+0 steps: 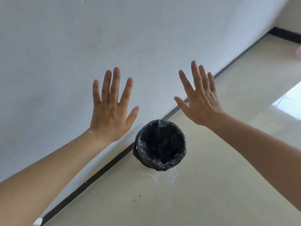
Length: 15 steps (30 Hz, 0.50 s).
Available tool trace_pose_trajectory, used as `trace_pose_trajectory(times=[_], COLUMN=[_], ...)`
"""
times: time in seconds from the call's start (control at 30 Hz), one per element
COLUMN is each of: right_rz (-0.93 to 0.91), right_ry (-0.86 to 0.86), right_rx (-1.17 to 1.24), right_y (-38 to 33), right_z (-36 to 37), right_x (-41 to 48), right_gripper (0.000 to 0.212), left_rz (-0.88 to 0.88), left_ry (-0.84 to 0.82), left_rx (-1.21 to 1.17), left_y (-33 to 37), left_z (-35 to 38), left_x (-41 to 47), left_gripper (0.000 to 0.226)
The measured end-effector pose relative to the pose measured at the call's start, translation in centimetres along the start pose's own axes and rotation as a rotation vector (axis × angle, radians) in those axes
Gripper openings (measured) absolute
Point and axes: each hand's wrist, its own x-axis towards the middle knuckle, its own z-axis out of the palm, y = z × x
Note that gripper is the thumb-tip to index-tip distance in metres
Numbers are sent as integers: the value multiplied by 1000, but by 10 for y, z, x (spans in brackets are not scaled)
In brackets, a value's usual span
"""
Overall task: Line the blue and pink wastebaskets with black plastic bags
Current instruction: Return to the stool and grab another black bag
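Head view looked down along a pale wall [114, 38] that took up most of the scene, with a dark baseboard [101, 170] running along its foot and cream floor tiles [211, 193] spreading out from it. Against that baseboard stood the wastebasket [160, 145], upright, its long axis vertical and its round mouth facing up. A black plastic bag [141, 144] lined it, the crinkled edge folded out over the rim and hiding the basket's own colour, so I could not tell whether it was the blue one. Nothing lay inside the bag that I could make out. No label or writing showed anywhere on it.

On the floor just in front of the wastebasket was a smear of white residue [169, 176], and a few dark specks lay further out from the baseboard.

Both bare arms reached out above the wastebasket. The left hand [112, 110] was spread flat, fingers splayed, gripping nothing. The right hand [202, 103] was likewise spread wide and empty, above and to the right of the wastebasket. Neither touched it.
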Motion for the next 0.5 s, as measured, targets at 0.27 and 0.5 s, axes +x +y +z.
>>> trace_pose_trajectory(times=[0.27,0.5], right_rz=[-103,-296], right_ry=[263,441], right_rx=[18,354], right_y=[-23,-161], right_z=[-358,-474], right_x=[165,206], right_gripper=[74,74], left_rz=[-91,-442], left_ry=[171,172], left_rx=[126,332], left_y=[-82,-112], left_z=[-358,-553], left_x=[161,69], left_gripper=[73,72])
